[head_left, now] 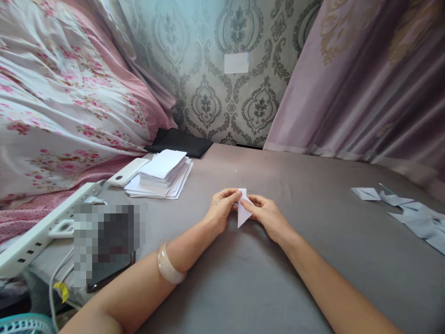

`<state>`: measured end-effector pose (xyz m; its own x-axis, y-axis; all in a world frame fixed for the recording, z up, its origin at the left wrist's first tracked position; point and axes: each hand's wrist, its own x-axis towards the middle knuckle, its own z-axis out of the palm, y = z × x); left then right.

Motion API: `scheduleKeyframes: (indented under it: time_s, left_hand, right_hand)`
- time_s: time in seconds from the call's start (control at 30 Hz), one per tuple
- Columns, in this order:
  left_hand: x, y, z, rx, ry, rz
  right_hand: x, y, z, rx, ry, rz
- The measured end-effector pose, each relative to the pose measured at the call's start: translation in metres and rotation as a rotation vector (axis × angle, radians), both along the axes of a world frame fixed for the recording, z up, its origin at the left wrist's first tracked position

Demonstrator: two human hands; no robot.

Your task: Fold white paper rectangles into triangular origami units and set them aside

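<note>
A small folded piece of white paper point(243, 214) is held between both hands above the grey cloth, its pointed end toward me. My left hand point(223, 206) pinches its upper left edge with thumb and fingers. On the other side, my right hand point(263, 208) grips it, the thumb lying across its front face. The fingers behind the paper are partly hidden. A pale bangle point(168, 265) circles my left forearm.
Stacked white paper point(163, 176) sits at the left beside a white power bank point(128, 172) and a black folder point(184, 141). A white power strip point(52, 227) runs along the left edge. Several folded paper pieces point(417, 215) lie at the right on the grey cloth point(313, 195).
</note>
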<state>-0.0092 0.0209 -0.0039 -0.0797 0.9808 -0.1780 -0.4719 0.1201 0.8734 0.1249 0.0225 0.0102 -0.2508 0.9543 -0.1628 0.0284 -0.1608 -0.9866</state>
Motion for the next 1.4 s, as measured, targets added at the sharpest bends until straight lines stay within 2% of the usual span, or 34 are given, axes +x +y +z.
scheduleKeyframes:
  time_s: [0.13, 0.37, 0.6, 0.83, 1.27, 1.4]
  left_hand:
    - [0.001, -0.001, 0.001, 0.011, 0.010, -0.021]
    - [0.001, 0.000, 0.006, -0.047, -0.074, -0.047]
    - [0.002, -0.003, 0.010, -0.055, -0.072, -0.061]
    - [0.001, -0.003, 0.011, -0.090, -0.038, -0.061]
    - [-0.001, -0.001, 0.008, -0.109, -0.061, -0.071]
    - [0.000, -0.001, 0.010, -0.117, -0.082, -0.059]
  right_hand:
    - [-0.001, 0.000, -0.005, -0.063, 0.046, 0.064]
    - [-0.003, -0.001, -0.003, -0.030, 0.001, -0.043]
    - [-0.004, 0.000, -0.002, 0.120, 0.069, -0.117]
    - [-0.003, 0.000, -0.005, 0.140, 0.143, -0.097]
    - [-0.004, -0.003, 0.001, 0.215, 0.029, -0.101]
    - [-0.005, -0.002, -0.003, 0.286, -0.047, -0.111]
